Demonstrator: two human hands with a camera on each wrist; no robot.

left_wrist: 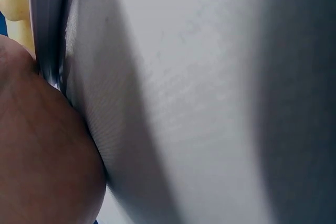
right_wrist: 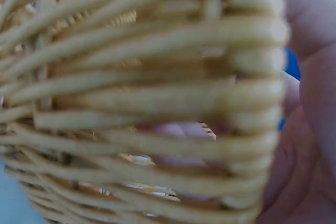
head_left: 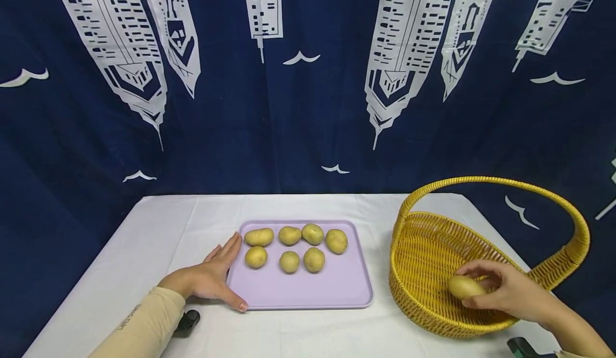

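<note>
A light purple tray lies on the table, with several potatoes in two rows on its far half. My left hand rests against the tray's left rim, fingers extended and thumb at the near corner. In the left wrist view, part of that hand shows beside the tray's dark edge. To the right, my right hand reaches into a yellow wicker basket and grips a potato between thumb and fingers. The right wrist view shows mostly the basket's weave, which hides the potato.
A tall arched handle rises over the basket. White cloth covers the table, and a dark blue curtain with white building prints hangs behind it. A black device shows beside the left wrist.
</note>
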